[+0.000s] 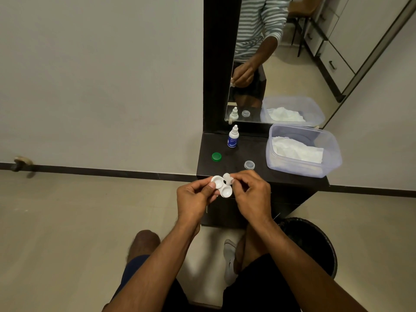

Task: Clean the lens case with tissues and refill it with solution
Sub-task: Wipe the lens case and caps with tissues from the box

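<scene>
My left hand (pixel 195 197) grips the white two-well lens case (pixel 221 186) by its left well, both wells uncovered and facing up. My right hand (pixel 252 194) pinches a small white piece (pixel 227 178) at the case's upper edge; I cannot tell whether it is tissue or a cap. On the dark table (pixel 265 174) behind stand a small solution bottle (pixel 233 137), a green cap (pixel 216 156) and a clear cap (pixel 249 165). A clear plastic tub (pixel 326 154) at the right holds white tissues (pixel 297 149).
A mirror (pixel 281 64) stands behind the table and reflects the bottle, the tub and a person's striped sleeve. A black bin (pixel 315 239) sits on the floor to the right of my knees. A white shoe (pixel 230 262) lies below the table's front.
</scene>
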